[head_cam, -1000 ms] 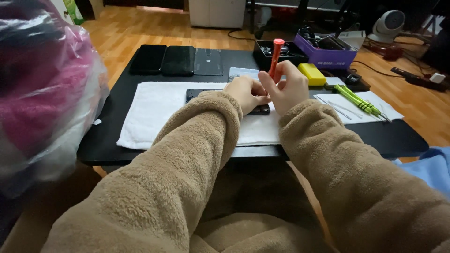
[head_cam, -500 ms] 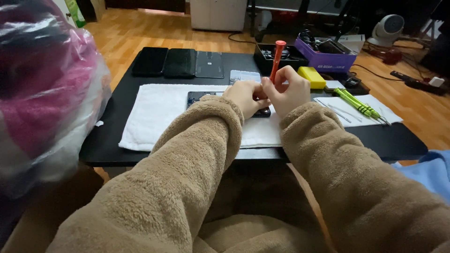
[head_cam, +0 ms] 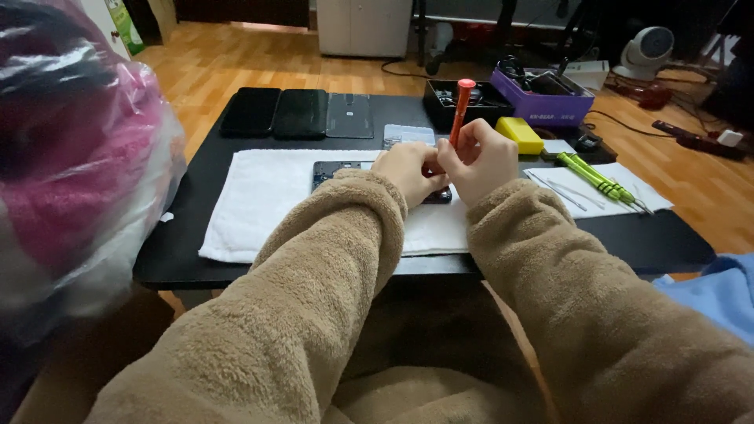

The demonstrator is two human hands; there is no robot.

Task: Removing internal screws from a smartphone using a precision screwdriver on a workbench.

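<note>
My right hand grips a thin red screwdriver that stands nearly upright, its tip hidden behind my fingers. My left hand rests against it, fingers curled down on an opened dark phone that lies on a white towel. Whether the left hand pinches anything small is hidden. Both arms wear tan fleece sleeves.
The towel lies on a low black table. At its back sit two dark phones, a grey back cover, a black parts tray, a purple box and a yellow block. Green screwdrivers lie on paper at the right. A pink bundle in plastic looms left.
The view has shifted slightly; my hands and the red screwdriver stay together over the phone with only a small shift.
</note>
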